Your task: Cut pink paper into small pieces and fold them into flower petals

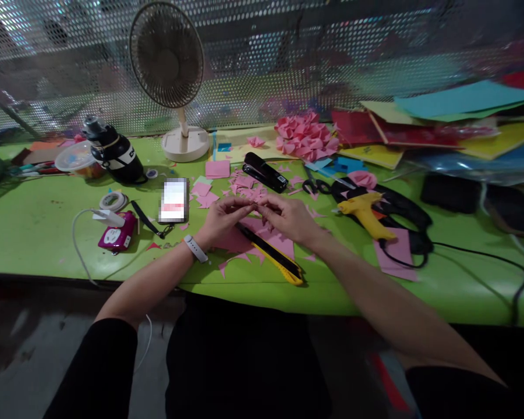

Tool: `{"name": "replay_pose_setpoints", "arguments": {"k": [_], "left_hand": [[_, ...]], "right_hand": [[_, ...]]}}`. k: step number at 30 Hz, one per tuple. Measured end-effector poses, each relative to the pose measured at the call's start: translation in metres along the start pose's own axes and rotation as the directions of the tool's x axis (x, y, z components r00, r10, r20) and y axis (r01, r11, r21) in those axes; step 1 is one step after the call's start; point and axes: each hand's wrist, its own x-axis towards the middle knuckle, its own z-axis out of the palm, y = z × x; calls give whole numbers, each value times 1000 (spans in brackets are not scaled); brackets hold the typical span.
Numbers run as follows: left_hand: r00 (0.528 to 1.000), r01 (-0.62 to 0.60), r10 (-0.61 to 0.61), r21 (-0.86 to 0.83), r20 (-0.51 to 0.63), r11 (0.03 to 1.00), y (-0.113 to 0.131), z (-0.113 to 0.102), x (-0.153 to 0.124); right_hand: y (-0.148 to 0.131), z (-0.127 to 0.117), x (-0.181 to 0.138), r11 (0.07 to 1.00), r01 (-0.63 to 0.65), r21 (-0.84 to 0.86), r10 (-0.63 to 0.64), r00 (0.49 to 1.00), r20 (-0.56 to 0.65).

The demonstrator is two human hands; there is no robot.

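My left hand (226, 217), with a pale watch strap (195, 249) at the wrist, meets my right hand (284, 217) above the middle of the green table. Both have fingers and thumb pinched, their tips touching. Whatever lies between them is too small and covered to make out. Just below, a yellow-and-black utility knife (273, 254) lies slanted across pink paper (231, 241). Beyond the fingers are pink paper scraps (247, 187), a black stapler (265, 172) and black scissors (317, 185). Farther back sits a heap of folded pink paper pieces (306, 137).
A yellow glue gun (367, 215) rests at the right, its black cable trailing off. Leftward are a phone (173, 201), a purple device with a charger (119, 233), tape (113, 201) and a black bottle (116, 151). A fan (186, 144) and coloured sheets (467, 102) stand behind.
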Motion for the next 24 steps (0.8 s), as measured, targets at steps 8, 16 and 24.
{"name": "replay_pose_setpoints", "arguments": {"k": [8, 16, 24], "left_hand": [[998, -33, 36, 51, -47, 998, 2, 0, -1], [998, -46, 50, 79, -49, 996, 5, 1, -2], [998, -33, 35, 47, -49, 998, 3, 1, -2]], "right_hand": [[-6, -2, -1, 999, 14, 51, -17, 999, 45], [-2, -2, 0, 997, -6, 77, 2, 999, 49], [1, 0, 0, 994, -6, 112, 3, 999, 33]]}}
